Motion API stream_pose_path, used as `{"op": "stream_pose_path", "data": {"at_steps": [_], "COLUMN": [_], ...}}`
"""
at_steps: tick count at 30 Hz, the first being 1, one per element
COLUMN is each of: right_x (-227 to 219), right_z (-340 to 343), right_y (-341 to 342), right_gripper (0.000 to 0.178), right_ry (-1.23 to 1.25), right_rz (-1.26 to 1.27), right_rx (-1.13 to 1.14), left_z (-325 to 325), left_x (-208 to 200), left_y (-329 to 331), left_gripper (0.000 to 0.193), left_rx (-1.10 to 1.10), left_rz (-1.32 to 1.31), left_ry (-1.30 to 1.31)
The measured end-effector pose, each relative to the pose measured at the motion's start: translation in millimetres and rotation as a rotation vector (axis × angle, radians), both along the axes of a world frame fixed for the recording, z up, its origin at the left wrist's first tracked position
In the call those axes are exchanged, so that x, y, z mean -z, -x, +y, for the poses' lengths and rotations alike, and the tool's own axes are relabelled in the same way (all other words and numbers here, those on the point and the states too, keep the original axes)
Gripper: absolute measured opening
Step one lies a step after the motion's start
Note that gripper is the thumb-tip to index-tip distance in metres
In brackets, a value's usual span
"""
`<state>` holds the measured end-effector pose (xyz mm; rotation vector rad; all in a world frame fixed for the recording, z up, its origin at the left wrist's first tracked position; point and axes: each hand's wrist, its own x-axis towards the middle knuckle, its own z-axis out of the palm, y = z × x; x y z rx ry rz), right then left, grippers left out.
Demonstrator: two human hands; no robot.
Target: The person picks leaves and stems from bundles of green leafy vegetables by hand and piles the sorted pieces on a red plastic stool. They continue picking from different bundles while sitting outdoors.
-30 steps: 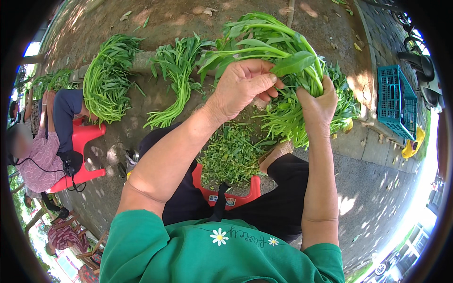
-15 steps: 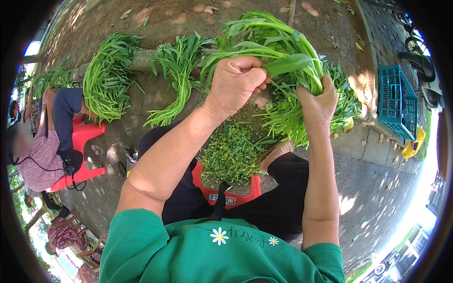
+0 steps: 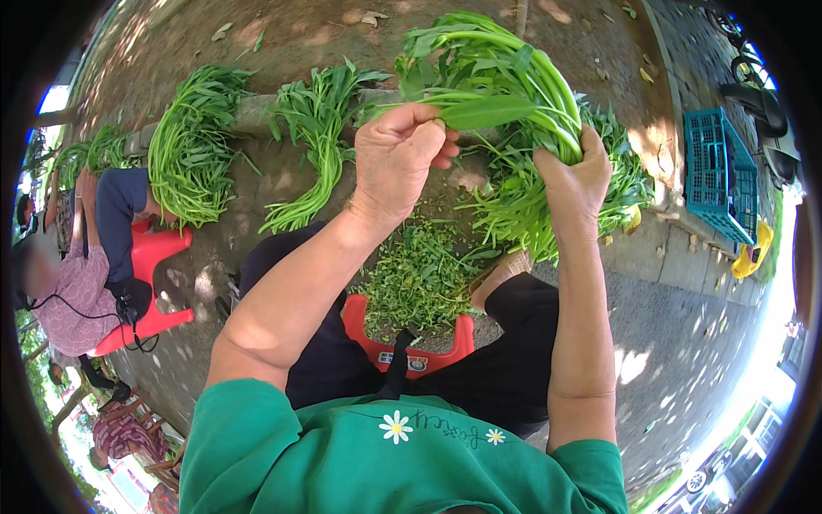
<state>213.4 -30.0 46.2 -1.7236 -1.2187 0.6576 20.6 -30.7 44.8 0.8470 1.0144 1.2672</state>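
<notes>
My right hand (image 3: 578, 176) is closed round the stems of a bunch of water spinach (image 3: 555, 90), raised in front of me with its leafy tops bending left. Between thumb and fingers, my left hand (image 3: 396, 158) pinches the end of one long leaf (image 3: 490, 111) that stretches across from the bunch. Below and behind my right hand lies a heap of water spinach (image 3: 514, 214). A smaller bundle of greens (image 3: 318, 141) rests against the kerb left of my left hand. Trimmed leaves and stem bits form a scrap pile (image 3: 415, 278) on the ground between my legs.
A large heap of greens (image 3: 197, 146) lies farther left. Beside it a person (image 3: 73, 291) sits near a red stool (image 3: 154, 283). Another red stool (image 3: 458, 347) shows between my legs. At the right stand a blue-green crate (image 3: 721, 176) and a yellow item (image 3: 753, 253).
My left hand has moved left and slightly down, drawing the long leaf out from the bunch. The right hand keeps its hold with little movement.
</notes>
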Motion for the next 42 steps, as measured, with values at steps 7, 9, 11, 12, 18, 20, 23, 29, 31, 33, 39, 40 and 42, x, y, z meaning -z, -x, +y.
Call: {"op": "stream_pose_path", "data": {"at_steps": [7, 9, 11, 12, 18, 20, 23, 29, 31, 33, 39, 40, 42], "right_x": [0, 0, 0, 0, 1, 1, 2, 0, -1, -3, -3, -3, -3], "right_z": [1, 2, 3, 3, 3, 3, 2, -1, -2, -3, -4, -4, -4], "right_y": [-2, -4, -5, -5, -5, -5, -3, 3, 6, 8, 7, 7, 7], "right_gripper": [0.03, 0.029, 0.029, 0.03, 0.031, 0.031, 0.031, 0.033, 0.034, 0.034, 0.034, 0.034, 0.034], "right_ry": [-0.016, -0.035, -0.033, -0.022, 0.002, 0.011, 0.011, 0.043, 0.054, 0.064, 0.062, 0.058, 0.05], "right_rz": [0.185, 0.198, 0.189, 0.173, 0.153, 0.164, 0.162, 0.108, 0.032, -0.027, -0.012, -0.022, -0.041], "right_rx": [0.029, 0.04, 0.046, 0.046, 0.039, 0.03, 0.017, -0.026, -0.036, -0.05, -0.058, -0.056, -0.052], "left_z": [1, 0, -1, -1, -18, -26, -15, 4, 7, 9, 4, 4, 3], "left_x": [8, 6, 10, 14, 36, 41, 31, 15, 2, -1, -9, -9, -7], "left_y": [7, 8, 7, 7, 8, 8, 1, -11, -15, -15, -11, -11, -10], "left_gripper": [0.014, 0.014, 0.019, 0.02, 0.019, 0.018, 0.024, 0.036, 0.034, 0.032, 0.027, 0.026, 0.025], "left_rx": [-0.029, 0.199, 0.429, 0.567, 0.891, 0.869, 0.868, 0.382, 0.324, 0.33, 0.358, 0.369, 0.379], "left_rz": [0.021, 0.21, 0.474, 0.68, 1.194, 1.263, 1.275, 0.174, -0.052, -0.057, 0.053, 0.101, 0.139], "left_ry": [0.084, 0.094, 0.021, -0.064, -0.431, -0.457, -0.368, -0.099, -0.052, -0.071, -0.087, -0.109, -0.12]}}
